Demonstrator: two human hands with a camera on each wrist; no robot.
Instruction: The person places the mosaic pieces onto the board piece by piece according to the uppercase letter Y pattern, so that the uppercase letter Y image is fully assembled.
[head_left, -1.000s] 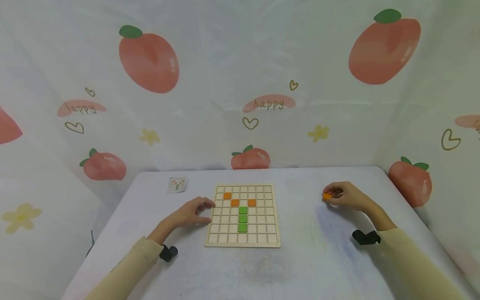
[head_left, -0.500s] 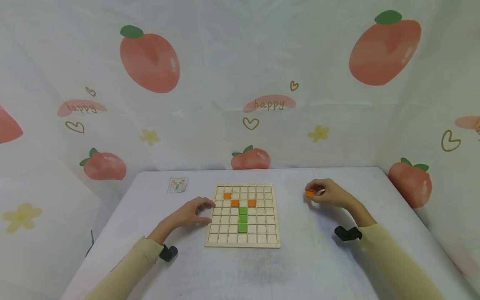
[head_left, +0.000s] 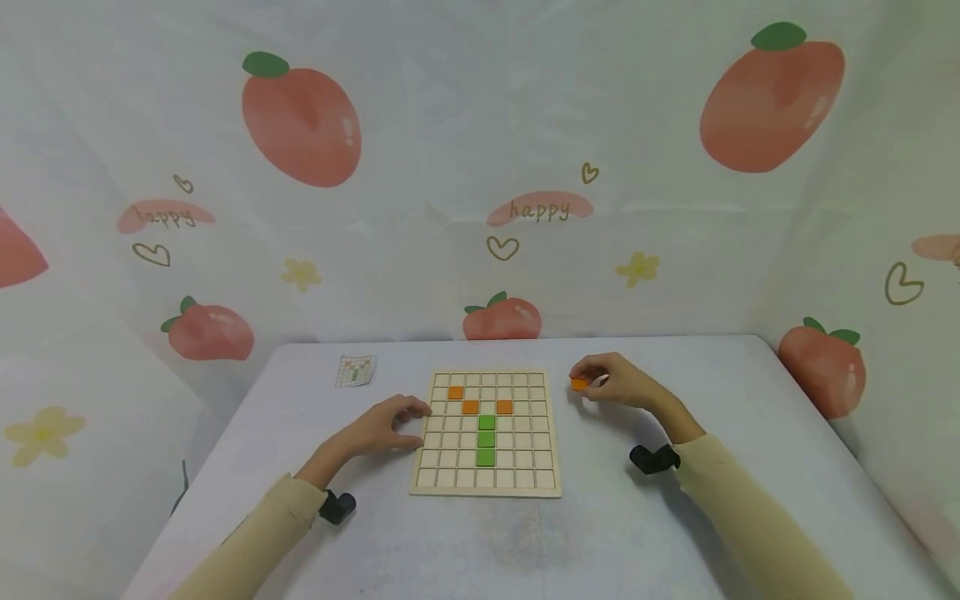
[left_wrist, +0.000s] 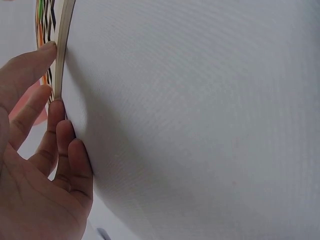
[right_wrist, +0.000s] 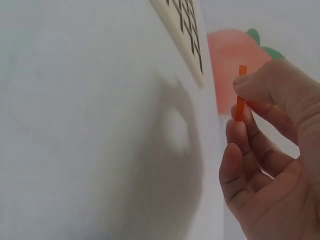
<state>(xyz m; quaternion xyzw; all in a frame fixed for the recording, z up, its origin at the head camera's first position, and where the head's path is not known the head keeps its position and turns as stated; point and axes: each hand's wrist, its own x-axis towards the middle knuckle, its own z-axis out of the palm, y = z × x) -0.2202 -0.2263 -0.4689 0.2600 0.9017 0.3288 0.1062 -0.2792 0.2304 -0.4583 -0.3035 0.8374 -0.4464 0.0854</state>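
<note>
A wooden grid board (head_left: 522,457) lies on the table, with orange tiles (head_left: 470,407) and a column of green tiles (head_left: 486,439) set in its squares. My left hand (head_left: 381,429) touches the board's left edge with thumb and fingertips spread; the left wrist view shows the same hand (left_wrist: 47,165) against the board's side (left_wrist: 64,45). Just right of the board's far corner, my right hand (head_left: 618,382) pinches an orange square tile (head_left: 579,384) above the table. In the right wrist view the thin tile (right_wrist: 240,107) stands edge-on between thumb and fingers.
A small paper card (head_left: 355,371) with a printed coloured grid pattern lies at the table's far left. Behind the white table (head_left: 525,550) hangs a fruit-printed curtain (head_left: 420,167). Each wrist wears a black camera mount (head_left: 654,459).
My right hand has moved left across the table toward the board, carrying the orange tile. The left hand and the tiles on the board have stayed in place.
</note>
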